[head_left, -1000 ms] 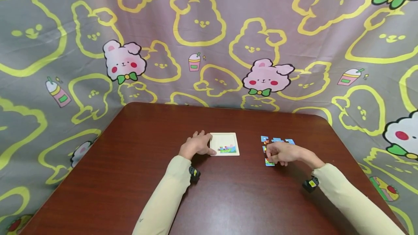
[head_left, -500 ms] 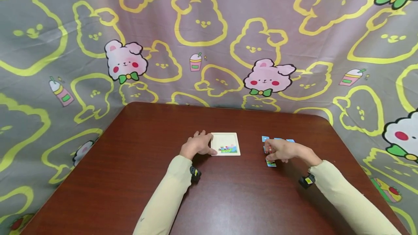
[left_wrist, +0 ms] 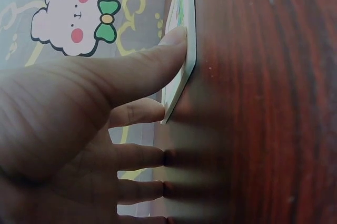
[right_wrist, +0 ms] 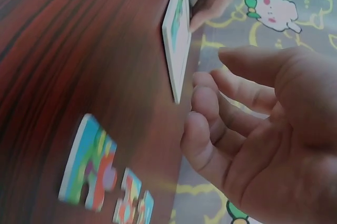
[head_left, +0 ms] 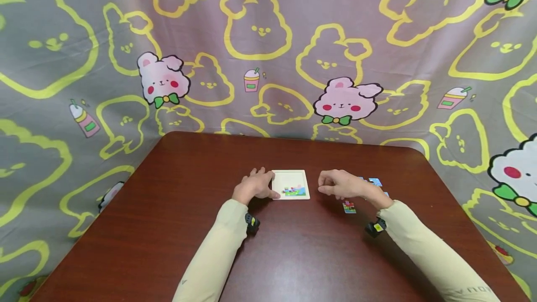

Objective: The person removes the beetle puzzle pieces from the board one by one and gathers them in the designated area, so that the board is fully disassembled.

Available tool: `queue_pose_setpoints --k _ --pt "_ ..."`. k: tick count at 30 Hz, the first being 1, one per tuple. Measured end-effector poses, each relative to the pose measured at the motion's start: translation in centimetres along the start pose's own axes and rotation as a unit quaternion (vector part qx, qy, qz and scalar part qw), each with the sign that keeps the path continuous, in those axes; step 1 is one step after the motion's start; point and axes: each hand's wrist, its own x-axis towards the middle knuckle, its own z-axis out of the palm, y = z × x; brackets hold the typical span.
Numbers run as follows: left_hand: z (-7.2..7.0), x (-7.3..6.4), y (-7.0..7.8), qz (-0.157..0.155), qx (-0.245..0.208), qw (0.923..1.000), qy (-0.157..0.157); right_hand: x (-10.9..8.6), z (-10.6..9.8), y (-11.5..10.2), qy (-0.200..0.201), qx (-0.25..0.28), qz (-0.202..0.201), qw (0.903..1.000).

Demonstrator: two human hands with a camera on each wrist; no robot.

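A square cream puzzle board (head_left: 289, 179) lies on the table, part of a colourful picture fitted along its bottom. My left hand (head_left: 255, 185) rests at its left side. In the left wrist view the thumb (left_wrist: 158, 71) touches the board's edge, the index fingertip is at its corner, and the fingers are straight. Between the board and the loose pieces hovers my right hand (head_left: 341, 184), fingers loosely bent. The right wrist view shows its thumb (right_wrist: 253, 65) apart from the fingers, with no piece visible between them.
A loose puzzle piece (head_left: 349, 207) lies right of the board; a blue one (head_left: 375, 181) lies farther back. Others are partly hidden under the right hand and wrist. The brown table (head_left: 209, 171) ends at a patterned curtain (head_left: 268, 59).
My right hand has moved left from over the loose pieces toward the board, uncovering some pieces on the right. My left hand has stayed at the board's edge.
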Motion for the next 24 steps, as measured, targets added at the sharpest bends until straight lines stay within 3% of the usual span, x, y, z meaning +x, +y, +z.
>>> queue_pose_setpoints --k 8,14,24 --pt "-0.2 0.1 0.2 -0.003 -0.005 1.0000 -0.005 2.4 0.5 -1.1 0.009 0.023 -0.003 0.9997" --pt "-0.4 0.2 0.2 -0.011 -0.005 0.9999 -0.008 4.2 1.0 -1.9 0.012 0.004 -0.016 0.9998" --pt "-0.3 0.6 0.2 -0.016 0.002 0.9998 -0.012 6.2 2.2 -2.5 -0.007 0.016 -0.003 0.9998"
